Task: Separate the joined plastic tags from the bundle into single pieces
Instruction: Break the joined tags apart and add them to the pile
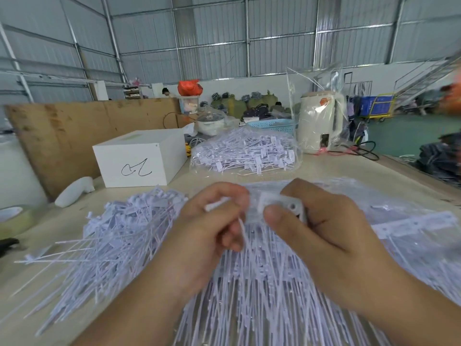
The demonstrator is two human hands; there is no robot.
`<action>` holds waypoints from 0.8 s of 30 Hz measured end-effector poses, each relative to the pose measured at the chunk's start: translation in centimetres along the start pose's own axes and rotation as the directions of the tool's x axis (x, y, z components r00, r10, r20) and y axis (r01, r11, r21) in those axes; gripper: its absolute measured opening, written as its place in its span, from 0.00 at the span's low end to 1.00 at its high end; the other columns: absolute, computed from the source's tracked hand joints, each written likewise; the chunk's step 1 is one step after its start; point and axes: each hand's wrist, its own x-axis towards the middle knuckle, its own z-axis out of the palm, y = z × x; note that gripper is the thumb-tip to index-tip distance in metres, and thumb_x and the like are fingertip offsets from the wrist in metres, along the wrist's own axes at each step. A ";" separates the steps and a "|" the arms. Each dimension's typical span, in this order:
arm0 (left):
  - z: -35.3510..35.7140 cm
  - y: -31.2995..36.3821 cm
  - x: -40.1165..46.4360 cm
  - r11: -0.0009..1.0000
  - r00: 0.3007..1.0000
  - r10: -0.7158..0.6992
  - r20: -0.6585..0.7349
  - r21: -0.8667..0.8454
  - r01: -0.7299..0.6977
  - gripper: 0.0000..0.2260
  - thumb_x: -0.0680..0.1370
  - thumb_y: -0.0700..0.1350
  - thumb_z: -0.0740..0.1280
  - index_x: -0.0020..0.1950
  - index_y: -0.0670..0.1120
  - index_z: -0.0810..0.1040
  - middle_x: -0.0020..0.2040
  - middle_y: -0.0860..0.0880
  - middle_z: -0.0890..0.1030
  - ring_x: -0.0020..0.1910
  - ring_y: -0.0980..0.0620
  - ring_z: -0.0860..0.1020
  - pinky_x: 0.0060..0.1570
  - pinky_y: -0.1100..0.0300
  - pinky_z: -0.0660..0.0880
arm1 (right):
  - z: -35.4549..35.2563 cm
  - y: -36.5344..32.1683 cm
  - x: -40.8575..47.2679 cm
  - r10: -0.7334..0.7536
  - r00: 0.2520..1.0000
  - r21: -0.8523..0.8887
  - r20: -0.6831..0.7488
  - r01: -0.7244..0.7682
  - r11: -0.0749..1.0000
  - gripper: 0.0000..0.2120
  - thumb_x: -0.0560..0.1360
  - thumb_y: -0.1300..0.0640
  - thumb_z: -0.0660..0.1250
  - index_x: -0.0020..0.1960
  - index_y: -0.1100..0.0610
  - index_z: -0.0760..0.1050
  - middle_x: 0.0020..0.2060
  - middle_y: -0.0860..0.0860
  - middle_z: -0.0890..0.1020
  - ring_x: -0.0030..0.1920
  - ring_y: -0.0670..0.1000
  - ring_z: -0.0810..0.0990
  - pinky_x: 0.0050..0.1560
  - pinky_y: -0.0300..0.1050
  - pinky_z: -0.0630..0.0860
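Observation:
A bundle of joined white plastic tags [264, 283] fans out on the table below my hands, its long thin tails running toward me. My right hand [321, 228] grips the joined heads of the bundle [294, 208] between thumb and fingers. My left hand [212, 226] pinches one white tag [217, 204] at the bundle's left end, its tail hanging down past my fingers. To the left lies a loose pile of single tags [119, 236]. More joined strips [409, 224] lie to the right under clear plastic.
A clear bag full of tags [247, 153] lies behind my hands. A white box [139, 161] with a pen mark stands at the back left against a cardboard sheet [74, 136]. A wrapped cream kettle [320, 123] and a blue basket [272, 124] stand further back.

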 end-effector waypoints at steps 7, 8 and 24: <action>1.2 -0.1 -1.2 0.999 0.987 -0.031 0.156 0.047 0.024 0.16 0.74 0.58 0.62 0.37 0.49 0.81 0.24 0.46 0.73 0.22 0.51 0.69 0.25 0.61 0.69 | 0.3 0.8 0.1 0.081 0.939 0.020 0.335 -0.092 0.996 0.16 0.80 0.40 0.55 0.47 0.54 0.68 0.37 0.46 0.84 0.39 0.50 0.84 0.42 0.59 0.76; 1.2 -0.1 -1.2 0.998 0.985 -0.033 0.171 0.063 0.023 0.16 0.74 0.58 0.62 0.37 0.49 0.80 0.24 0.47 0.74 0.22 0.51 0.69 0.25 0.61 0.69 | 0.3 0.8 0.1 0.074 0.932 0.032 0.354 -0.091 0.995 0.16 0.81 0.42 0.55 0.48 0.55 0.68 0.38 0.45 0.85 0.42 0.49 0.85 0.45 0.59 0.77; -1.0 1.1 -0.5 0.978 0.952 -0.099 0.288 0.207 0.039 0.11 0.75 0.50 0.61 0.46 0.49 0.83 0.24 0.45 0.75 0.21 0.51 0.67 0.25 0.60 0.61 | -1.6 1.9 0.7 0.119 0.908 -0.077 0.401 -0.096 0.992 0.11 0.78 0.45 0.62 0.42 0.50 0.73 0.32 0.46 0.73 0.33 0.49 0.71 0.37 0.48 0.68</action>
